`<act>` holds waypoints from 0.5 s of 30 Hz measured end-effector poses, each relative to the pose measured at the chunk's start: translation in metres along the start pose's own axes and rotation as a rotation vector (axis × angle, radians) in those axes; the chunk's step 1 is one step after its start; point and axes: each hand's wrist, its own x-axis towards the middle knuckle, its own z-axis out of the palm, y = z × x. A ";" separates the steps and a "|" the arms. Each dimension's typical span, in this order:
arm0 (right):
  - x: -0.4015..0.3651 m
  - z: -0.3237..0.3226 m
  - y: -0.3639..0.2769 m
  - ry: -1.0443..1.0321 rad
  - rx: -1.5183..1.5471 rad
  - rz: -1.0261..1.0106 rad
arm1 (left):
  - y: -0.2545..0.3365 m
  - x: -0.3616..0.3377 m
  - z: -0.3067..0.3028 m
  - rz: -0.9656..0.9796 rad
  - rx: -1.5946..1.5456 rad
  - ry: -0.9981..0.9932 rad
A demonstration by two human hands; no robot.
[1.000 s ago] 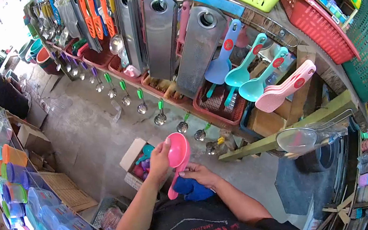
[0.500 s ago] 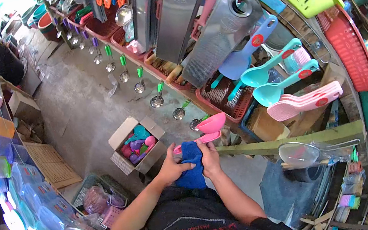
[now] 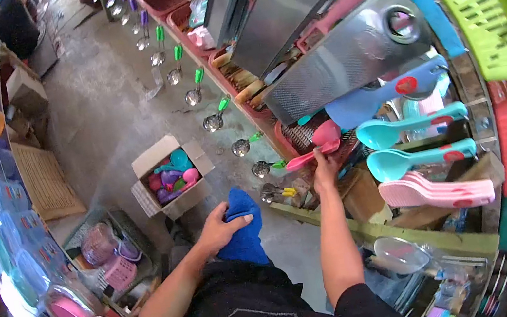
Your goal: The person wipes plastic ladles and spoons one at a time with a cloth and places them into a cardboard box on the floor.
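Observation:
My left hand [image 3: 222, 230] grips a blue cloth [image 3: 243, 230] that hangs in front of my black shirt. Farther right, my right hand [image 3: 325, 172] is closed on a pink ladle [image 3: 310, 158], held at the edge of a red basket. A rounder pink scoop [image 3: 327, 133] shows just above those fingers. To the right hang turquoise rice scoops [image 3: 423, 159] and light pink scoops [image 3: 436, 191], with a blue scoop [image 3: 387, 95] above them. Below left, an open cardboard box [image 3: 174, 177] holds several coloured plastic scoops.
Metal graters [image 3: 343, 51] hang at the upper right. Small strainers with green handles [image 3: 214, 121] line the shelf edge. A wooden rail [image 3: 424, 232] crosses at the lower right. Plastic containers [image 3: 14, 196] are stacked on the left, beside a crate [image 3: 144, 265] with bagged items.
My right hand has moved right and up, away from the cloth, with the pink ladle. My left hand has kept the cloth. The view has shifted toward the hanging scoops.

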 end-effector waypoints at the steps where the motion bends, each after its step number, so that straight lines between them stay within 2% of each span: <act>1: 0.021 0.000 0.011 -0.063 0.114 -0.069 | -0.006 0.001 -0.005 0.023 0.004 0.031; 2: 0.040 -0.003 0.021 -0.083 0.101 -0.061 | -0.012 0.002 -0.008 0.047 0.011 0.065; 4: 0.076 -0.006 0.040 -0.213 0.160 0.188 | -0.016 -0.003 -0.012 0.044 0.000 0.168; 5: 0.093 -0.003 0.050 -0.111 0.148 0.250 | -0.021 -0.006 -0.018 0.037 -0.025 0.200; 9: 0.100 0.003 0.022 -0.047 0.036 0.336 | -0.021 -0.021 -0.025 -0.010 -0.145 0.340; 10: 0.107 0.003 0.028 -0.028 0.125 0.259 | -0.023 -0.023 -0.027 -0.003 -0.149 0.350; 13: 0.116 -0.011 0.032 0.016 0.007 0.240 | -0.024 -0.025 -0.028 0.067 -0.142 0.431; 15: 0.117 -0.010 0.038 0.010 -0.239 0.180 | -0.016 -0.030 -0.023 0.123 -0.226 0.415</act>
